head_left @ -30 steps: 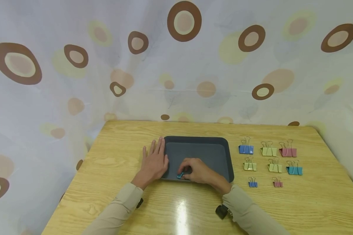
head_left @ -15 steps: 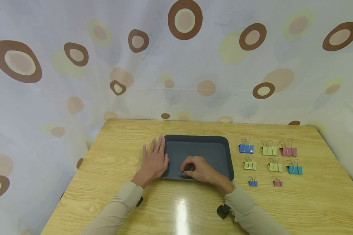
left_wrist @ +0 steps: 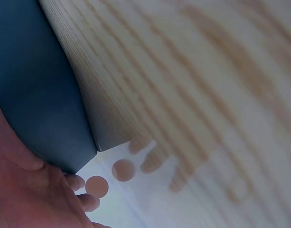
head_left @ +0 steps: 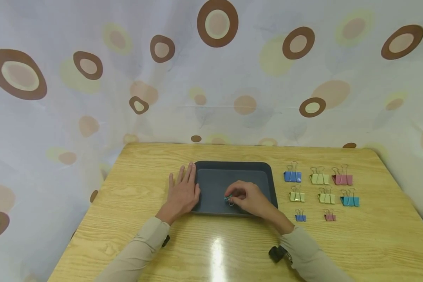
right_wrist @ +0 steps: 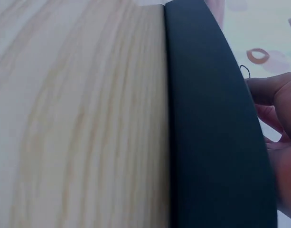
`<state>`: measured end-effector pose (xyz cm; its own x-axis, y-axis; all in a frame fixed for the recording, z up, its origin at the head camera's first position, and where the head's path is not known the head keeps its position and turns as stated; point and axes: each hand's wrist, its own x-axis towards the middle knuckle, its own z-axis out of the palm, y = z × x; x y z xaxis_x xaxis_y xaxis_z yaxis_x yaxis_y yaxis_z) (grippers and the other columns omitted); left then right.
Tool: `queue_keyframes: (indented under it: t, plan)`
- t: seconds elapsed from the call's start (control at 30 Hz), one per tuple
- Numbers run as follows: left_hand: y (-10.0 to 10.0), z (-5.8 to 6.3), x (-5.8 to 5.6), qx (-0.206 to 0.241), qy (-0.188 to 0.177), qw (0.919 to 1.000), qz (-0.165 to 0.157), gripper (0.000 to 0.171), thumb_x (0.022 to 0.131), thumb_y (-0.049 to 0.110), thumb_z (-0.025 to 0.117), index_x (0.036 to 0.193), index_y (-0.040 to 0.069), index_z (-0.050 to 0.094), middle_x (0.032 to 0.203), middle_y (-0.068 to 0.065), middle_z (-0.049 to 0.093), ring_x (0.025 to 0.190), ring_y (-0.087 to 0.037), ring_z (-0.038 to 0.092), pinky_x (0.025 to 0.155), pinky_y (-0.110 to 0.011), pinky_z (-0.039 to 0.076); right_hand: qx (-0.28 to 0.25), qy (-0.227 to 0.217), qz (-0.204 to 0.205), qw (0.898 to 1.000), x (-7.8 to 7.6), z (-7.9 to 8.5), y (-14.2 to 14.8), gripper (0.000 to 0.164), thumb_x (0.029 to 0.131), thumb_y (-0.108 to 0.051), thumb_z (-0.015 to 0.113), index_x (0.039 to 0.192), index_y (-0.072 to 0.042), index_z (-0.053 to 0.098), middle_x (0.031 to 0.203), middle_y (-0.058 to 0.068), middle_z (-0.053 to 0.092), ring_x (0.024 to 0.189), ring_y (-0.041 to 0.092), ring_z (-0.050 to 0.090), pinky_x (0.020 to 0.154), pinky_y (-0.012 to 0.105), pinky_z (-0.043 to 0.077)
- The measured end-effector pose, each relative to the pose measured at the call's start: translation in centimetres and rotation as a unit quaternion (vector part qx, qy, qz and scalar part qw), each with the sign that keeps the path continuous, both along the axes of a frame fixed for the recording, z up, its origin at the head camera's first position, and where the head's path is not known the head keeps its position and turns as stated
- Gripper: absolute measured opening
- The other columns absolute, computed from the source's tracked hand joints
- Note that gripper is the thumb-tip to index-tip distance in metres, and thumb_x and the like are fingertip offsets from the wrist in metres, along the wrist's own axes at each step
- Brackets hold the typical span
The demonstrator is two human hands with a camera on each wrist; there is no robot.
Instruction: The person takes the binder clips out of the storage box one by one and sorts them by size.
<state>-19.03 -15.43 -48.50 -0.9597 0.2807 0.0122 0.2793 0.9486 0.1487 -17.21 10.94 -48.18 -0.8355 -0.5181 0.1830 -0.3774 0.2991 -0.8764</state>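
Observation:
A dark grey tray (head_left: 215, 171) lies on the wooden table. My left hand (head_left: 182, 194) rests along the tray's left rim with its fingers straight. In the left wrist view this hand (left_wrist: 36, 194) lies against the tray's outer wall (left_wrist: 41, 90). Over the tray, my right hand (head_left: 250, 199) pinches a small teal binder clip (head_left: 227, 198) between thumb and fingers. The right wrist view shows the tray's front wall (right_wrist: 214, 123) partly covering the right hand (right_wrist: 284, 107). A wire loop (right_wrist: 245, 71) of the clip pokes out beyond the fingertips there.
Right of the tray, binder clips stand in rows: large blue (head_left: 292, 177), yellow (head_left: 319, 179) and dark pink (head_left: 342, 179) at the back. Smaller yellow clips and a teal one (head_left: 350, 201) come before them. Small blue (head_left: 300, 217) and pink (head_left: 330, 217) clips are nearest.
My right hand has carried the teal clip from near the tray's front edge rightward and farther back, turning it on the way. The left hand has stayed on the rim.

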Motion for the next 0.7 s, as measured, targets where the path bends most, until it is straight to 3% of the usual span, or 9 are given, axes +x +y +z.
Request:
queue_keyframes:
  t: [0.2, 0.57, 0.7]
  plan:
    - [-0.1, -0.1, 0.0, 0.002, 0.002, 1.0000, 0.000, 0.066, 0.110, 0.030, 0.037, 0.165, 0.005, 0.011, 0.171, -0.009, 0.013, 0.156, -0.035, 0.014, 0.119, -0.067, 0.013, -0.007, -0.009, -0.012, 1.000, 0.5, 0.4, 1.5, 0.014, 0.094, 0.003, 0.070, 0.105, -0.002, 0.075, 0.106, 0.012, 0.073, 0.094, 0.028, 0.073, 0.077, 0.030, 0.060]
    - [0.0, -0.2, -0.1, 0.011, 0.008, 0.9999, -0.005, 0.066, 0.110, 0.029, 0.038, 0.165, 0.004, 0.012, 0.171, -0.011, 0.015, 0.156, -0.037, 0.016, 0.118, -0.068, 0.013, -0.009, 0.012, -0.054, 0.998, 1.8, 0.7, 3.6, 0.014, 0.093, 0.000, 0.073, 0.105, -0.007, 0.076, 0.102, 0.007, 0.074, 0.083, 0.020, 0.073, 0.070, 0.030, 0.059]
    - [-0.1, -0.1, 0.0, 0.011, 0.005, 0.9999, -0.002, 0.066, 0.110, 0.029, 0.038, 0.165, 0.004, 0.011, 0.171, -0.010, 0.015, 0.156, -0.036, 0.016, 0.118, -0.068, 0.013, -0.022, -0.002, -0.066, 0.998, 2.2, 1.0, 4.2, 0.013, 0.093, -0.004, 0.075, 0.105, -0.006, 0.076, 0.100, 0.009, 0.075, 0.077, 0.020, 0.074, 0.067, 0.032, 0.059]
